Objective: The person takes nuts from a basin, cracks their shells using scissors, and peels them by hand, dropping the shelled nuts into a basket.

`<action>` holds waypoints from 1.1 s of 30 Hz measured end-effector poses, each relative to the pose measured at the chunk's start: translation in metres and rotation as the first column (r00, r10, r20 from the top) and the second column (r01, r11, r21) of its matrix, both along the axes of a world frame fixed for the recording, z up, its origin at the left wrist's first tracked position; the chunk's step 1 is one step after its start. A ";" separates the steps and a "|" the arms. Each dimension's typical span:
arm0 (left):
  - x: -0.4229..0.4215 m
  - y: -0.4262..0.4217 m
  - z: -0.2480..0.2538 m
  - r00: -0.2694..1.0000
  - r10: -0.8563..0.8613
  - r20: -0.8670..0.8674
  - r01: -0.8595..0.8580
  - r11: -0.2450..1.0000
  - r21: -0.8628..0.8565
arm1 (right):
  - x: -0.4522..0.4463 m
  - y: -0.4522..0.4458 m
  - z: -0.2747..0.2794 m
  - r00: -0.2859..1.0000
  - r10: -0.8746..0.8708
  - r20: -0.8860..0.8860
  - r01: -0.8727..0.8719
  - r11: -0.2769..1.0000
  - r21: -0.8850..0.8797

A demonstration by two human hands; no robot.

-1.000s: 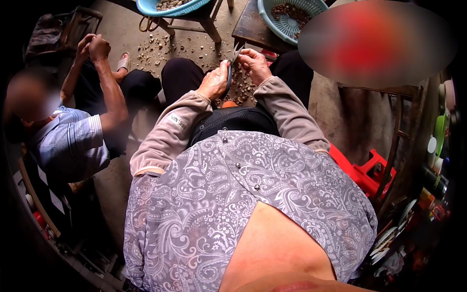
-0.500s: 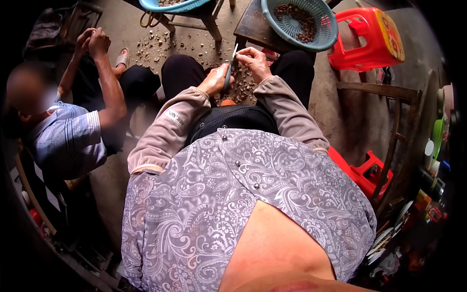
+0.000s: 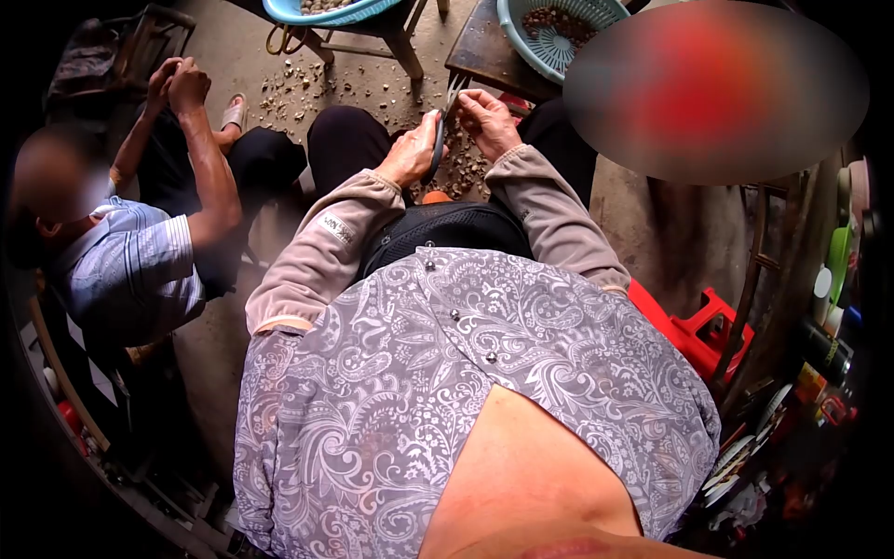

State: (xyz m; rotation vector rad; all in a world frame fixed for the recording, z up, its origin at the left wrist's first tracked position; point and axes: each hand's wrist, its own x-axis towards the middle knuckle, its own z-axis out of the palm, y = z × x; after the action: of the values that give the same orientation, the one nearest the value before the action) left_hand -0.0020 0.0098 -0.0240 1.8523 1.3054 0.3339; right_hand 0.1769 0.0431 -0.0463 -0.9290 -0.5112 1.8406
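Note:
My left hand [image 3: 412,151] is closed around the dark handles of scissors [image 3: 438,149], whose blades point forward, away from my body. Close beside the blades, my right hand [image 3: 488,123] has its thumb and fingers pinched together. What they hold is too small to make out. Both hands are above my lap, between my knees. Below them, small brown broken pieces [image 3: 466,171] litter the floor. Ahead on the right, a light-blue plastic basket [image 3: 514,37] with small brown pieces in it rests on a dark wooden stool [image 3: 480,54].
A blue basin [image 3: 349,13] of pale pieces sits on another wooden stool [image 3: 400,51], with gold-coloured scissor handles [image 3: 282,39] beside it. On my left a seated person [image 3: 130,252] holds both hands together. A red plastic stool [image 3: 712,331] stands right. The upper right is blurred.
The scissor blades have shifted slightly and look more spread apart. My left hand has turned a little; my right hand stays close to the blades. A blur now covers the upper-right red stool.

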 end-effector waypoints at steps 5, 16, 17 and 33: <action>-0.003 -0.001 0.009 0.998 -0.048 -0.035 0.048 0.999 0.009 | 0.002 0.000 -0.002 0.999 0.036 -0.012 -0.036 0.999 -0.006; -0.005 -0.003 0.002 0.997 -0.061 -0.057 0.066 0.993 0.099 | 0.004 0.001 -0.012 0.998 0.052 0.027 -0.051 0.998 -0.022; -0.003 -0.004 0.003 0.998 -0.045 -0.048 0.049 0.994 0.098 | 0.004 0.000 -0.014 0.998 0.056 0.027 -0.055 0.998 -0.020; 0.008 0.021 0.031 0.587 0.443 0.678 -0.368 0.892 -0.265 | -0.001 -0.002 0.000 0.966 0.179 -0.188 -0.189 0.981 -0.037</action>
State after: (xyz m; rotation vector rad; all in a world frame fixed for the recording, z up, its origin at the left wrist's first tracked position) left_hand 0.0060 0.0307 0.0067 1.0880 1.1086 1.1162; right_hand 0.1761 0.0407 -0.0458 -0.7574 -0.4464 2.0942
